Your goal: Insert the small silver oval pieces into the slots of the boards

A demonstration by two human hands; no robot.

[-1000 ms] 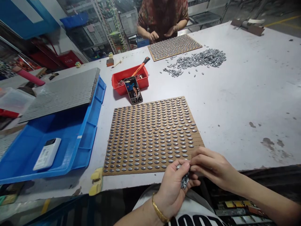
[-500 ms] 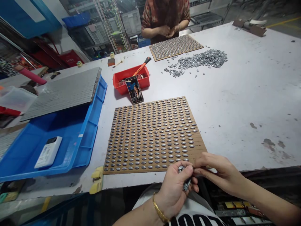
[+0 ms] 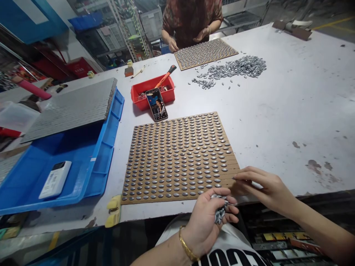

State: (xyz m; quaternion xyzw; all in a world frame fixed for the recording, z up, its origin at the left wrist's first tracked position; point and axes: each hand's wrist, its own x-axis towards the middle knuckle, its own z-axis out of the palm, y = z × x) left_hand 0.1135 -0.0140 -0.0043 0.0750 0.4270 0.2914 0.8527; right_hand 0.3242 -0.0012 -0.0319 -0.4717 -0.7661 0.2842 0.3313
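Note:
A brown board (image 3: pixel 229 171) with rows of spindle-shaped grey metal pieces, which look like fishing sinkers, lies in front of me. Cupped below its near right edge, my left hand (image 3: pixel 206 214) has its fingers curled round a handful of the same metal pieces (image 3: pixel 220 211). My right hand (image 3: pixel 260 184) is at the board's lower right corner. Its thumb and fingers are pinched together, and the grey tip of one metal piece (image 3: pixel 234 178) shows between them. Bare grooves run along the board's right side near that hand.
A phone (image 3: pixel 157 105) leans on a red bin (image 3: pixel 138 99) holding an orange-handled tool. Further back lies a pile of metal pieces (image 3: pixel 244 68). Across the table a person (image 3: pixel 192 22) works at another filled board (image 3: pixel 206 53). A blue crate (image 3: pixel 105 162) stands left, near a yellow clamp (image 3: pixel 113 211).
My right hand has moved away from my left, rightward and up to the board's corner. My left hand has opened slightly around its handful. The other person's hands have parted.

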